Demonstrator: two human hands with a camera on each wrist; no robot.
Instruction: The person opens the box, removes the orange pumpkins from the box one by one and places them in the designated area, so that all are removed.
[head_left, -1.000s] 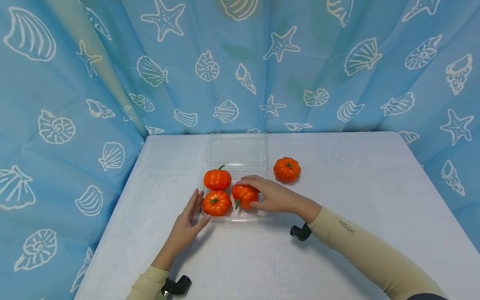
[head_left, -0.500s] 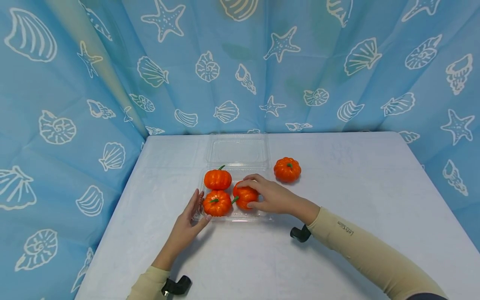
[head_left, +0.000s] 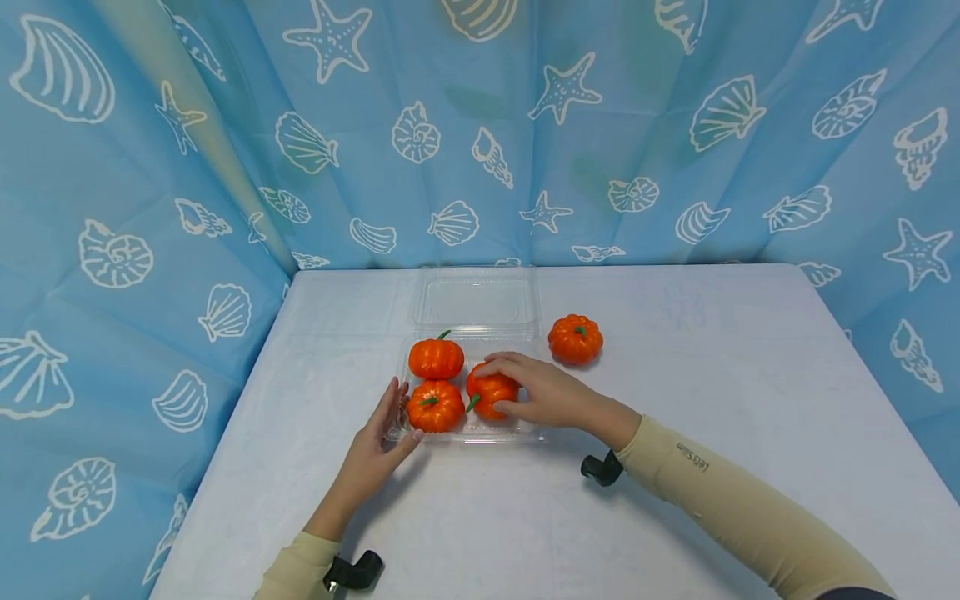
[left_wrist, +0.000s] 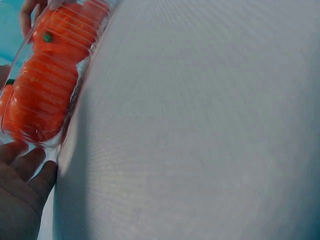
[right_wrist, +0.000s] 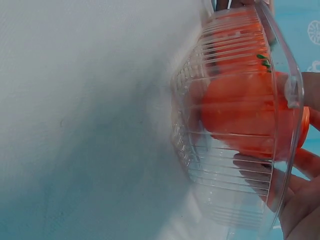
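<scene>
A clear plastic clamshell box [head_left: 495, 437] lies open on the table. Two small orange pumpkins sit in its left half: a back pumpkin [head_left: 436, 359] and a front pumpkin [head_left: 435, 407]. My right hand [head_left: 553, 396] grips a third pumpkin [head_left: 491, 392] from the right, fingers over its back and thumb near its front, inside the box's right half; its green stem points front-left. In the right wrist view this pumpkin [right_wrist: 240, 110] shows through the ribbed wall. My left hand [head_left: 367, 461], fingers extended, rests against the box's left end; the left wrist view shows those fingertips [left_wrist: 30, 162] there.
Another pumpkin [head_left: 575, 340] stands on the white table [head_left: 675, 367], right of the box. The box's lid [head_left: 477, 300] lies folded back behind it. A blue shell-patterned curtain [head_left: 480, 167] hangs along the table's back and sides.
The pumpkin in my right hand has shifted slightly to the right. Its stem swung left, then back toward the front. My left hand and the other pumpkins stay in place.
</scene>
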